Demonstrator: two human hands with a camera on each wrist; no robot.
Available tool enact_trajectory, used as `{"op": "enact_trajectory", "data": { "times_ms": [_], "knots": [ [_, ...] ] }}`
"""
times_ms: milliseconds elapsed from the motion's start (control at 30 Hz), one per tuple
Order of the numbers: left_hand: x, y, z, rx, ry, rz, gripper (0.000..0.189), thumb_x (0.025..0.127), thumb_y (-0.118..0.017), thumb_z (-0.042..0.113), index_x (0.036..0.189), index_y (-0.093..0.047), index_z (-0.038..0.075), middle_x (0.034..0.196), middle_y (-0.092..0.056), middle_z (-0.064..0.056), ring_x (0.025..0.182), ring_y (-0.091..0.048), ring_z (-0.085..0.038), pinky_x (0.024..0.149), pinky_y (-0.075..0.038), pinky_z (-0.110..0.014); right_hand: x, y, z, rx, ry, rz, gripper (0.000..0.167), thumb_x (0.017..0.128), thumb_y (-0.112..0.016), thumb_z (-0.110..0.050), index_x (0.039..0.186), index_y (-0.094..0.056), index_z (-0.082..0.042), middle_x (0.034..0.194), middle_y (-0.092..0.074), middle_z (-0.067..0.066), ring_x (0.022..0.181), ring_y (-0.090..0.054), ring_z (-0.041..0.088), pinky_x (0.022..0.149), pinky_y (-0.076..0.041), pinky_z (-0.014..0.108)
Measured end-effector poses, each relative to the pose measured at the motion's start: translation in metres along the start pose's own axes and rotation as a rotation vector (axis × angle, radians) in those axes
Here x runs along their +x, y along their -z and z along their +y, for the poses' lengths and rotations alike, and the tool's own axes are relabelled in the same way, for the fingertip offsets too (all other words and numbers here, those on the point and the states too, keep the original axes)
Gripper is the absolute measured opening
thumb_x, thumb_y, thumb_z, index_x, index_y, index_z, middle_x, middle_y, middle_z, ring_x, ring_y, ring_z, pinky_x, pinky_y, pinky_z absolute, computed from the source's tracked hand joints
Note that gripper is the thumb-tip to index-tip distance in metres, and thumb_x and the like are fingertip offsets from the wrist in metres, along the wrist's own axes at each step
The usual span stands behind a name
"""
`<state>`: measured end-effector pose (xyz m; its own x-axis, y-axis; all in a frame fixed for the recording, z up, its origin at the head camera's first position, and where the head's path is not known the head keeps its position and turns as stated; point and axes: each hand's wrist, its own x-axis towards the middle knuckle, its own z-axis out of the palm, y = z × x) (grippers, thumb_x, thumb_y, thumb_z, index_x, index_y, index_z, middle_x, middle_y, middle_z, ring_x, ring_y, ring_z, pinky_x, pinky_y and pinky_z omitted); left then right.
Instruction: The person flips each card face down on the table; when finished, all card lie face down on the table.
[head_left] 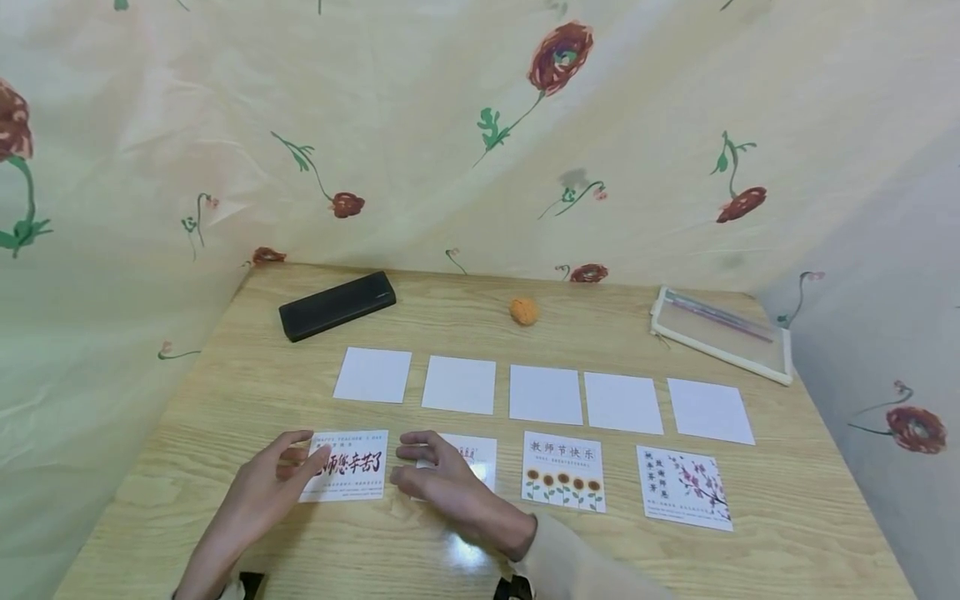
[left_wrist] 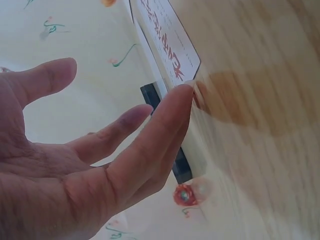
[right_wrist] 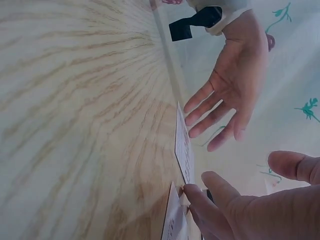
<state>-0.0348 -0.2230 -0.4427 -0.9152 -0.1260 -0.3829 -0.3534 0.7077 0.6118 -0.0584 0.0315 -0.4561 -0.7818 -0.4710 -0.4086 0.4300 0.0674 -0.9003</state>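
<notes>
My left hand (head_left: pixel 262 485) is at the left edge of a card with large red writing (head_left: pixel 356 467); its thumb overlaps that card in the head view. In the left wrist view the fingers (left_wrist: pixel 150 135) are extended, with fingertips close to the card's corner. Just right of the same card is my right hand (head_left: pixel 461 492), partly covering a second card with red print (head_left: pixel 482 457). Its fingers (right_wrist: pixel 217 197) are relaxed and hold nothing. Farther right lie a sunflower card (head_left: pixel 564 471) and a card with pink blossoms (head_left: pixel 686 487).
Behind the printed cards runs a row of several blank white cards (head_left: pixel 457 385). A black case (head_left: pixel 337 306) lies at the back left, an orange ball-like lump (head_left: pixel 524 312) at the back middle. A white-edged clear pouch with pens (head_left: pixel 720 333) sits back right. Flowered cloth (head_left: pixel 420 125) surrounds the table.
</notes>
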Motion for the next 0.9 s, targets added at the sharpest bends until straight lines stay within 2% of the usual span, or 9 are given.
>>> {"op": "enact_trajectory", "data": {
  "times_ms": [200, 400, 600, 733, 900],
  "knots": [
    [-0.001, -0.004, 0.0, -0.051, 0.014, -0.019, 0.073, 0.101, -0.06, 0.058, 0.154, -0.046, 0.009, 0.142, -0.061, -0.027, 0.127, -0.063, -0.047, 0.097, -0.058, -0.055, 0.001, -0.004, 0.002, -0.009, -0.004, 0.021, 0.062, 0.091, -0.071, -0.017, 0.147, -0.047, -0.004, 0.146, -0.057, 0.017, 0.127, -0.062, 0.029, 0.109, -0.054, 0.045],
    [-0.002, -0.005, 0.004, -0.043, 0.001, -0.028, 0.076, 0.099, -0.062, 0.061, 0.154, -0.047, 0.011, 0.145, -0.059, -0.026, 0.128, -0.063, -0.045, 0.096, -0.059, -0.052, 0.002, -0.008, 0.002, 0.1, -0.013, 0.035, 0.061, 0.093, -0.068, -0.008, 0.147, -0.043, 0.003, 0.147, -0.054, 0.022, 0.125, -0.064, 0.031, 0.103, -0.059, 0.041],
    [-0.005, -0.009, 0.008, -0.028, -0.064, -0.003, 0.071, 0.099, -0.065, 0.057, 0.15, -0.052, 0.009, 0.142, -0.062, -0.026, 0.123, -0.068, -0.041, 0.098, -0.058, -0.054, 0.003, -0.005, 0.001, 0.142, -0.044, 0.069, 0.059, 0.093, -0.068, -0.005, 0.147, -0.045, 0.003, 0.145, -0.055, 0.021, 0.117, -0.066, 0.027, 0.096, -0.062, 0.037],
    [-0.006, -0.013, 0.012, -0.01, -0.111, 0.014, 0.069, 0.099, -0.066, 0.054, 0.149, -0.054, 0.008, 0.142, -0.061, -0.03, 0.123, -0.067, -0.043, 0.1, -0.057, -0.056, 0.005, -0.003, 0.002, 0.143, -0.027, 0.081, 0.057, 0.094, -0.065, -0.004, 0.147, -0.044, 0.004, 0.144, -0.055, 0.022, 0.112, -0.068, 0.026, 0.095, -0.062, 0.036],
    [-0.011, -0.017, 0.019, 0.043, -0.126, 0.02, 0.069, 0.1, -0.063, 0.055, 0.15, -0.053, 0.008, 0.145, -0.059, -0.03, 0.13, -0.062, -0.046, 0.104, -0.053, -0.062, 0.008, -0.002, 0.002, 0.148, -0.006, 0.062, 0.056, 0.095, -0.063, -0.002, 0.147, -0.045, 0.004, 0.136, -0.061, 0.022, 0.105, -0.07, 0.022, 0.092, -0.063, 0.034]
  ]
}}
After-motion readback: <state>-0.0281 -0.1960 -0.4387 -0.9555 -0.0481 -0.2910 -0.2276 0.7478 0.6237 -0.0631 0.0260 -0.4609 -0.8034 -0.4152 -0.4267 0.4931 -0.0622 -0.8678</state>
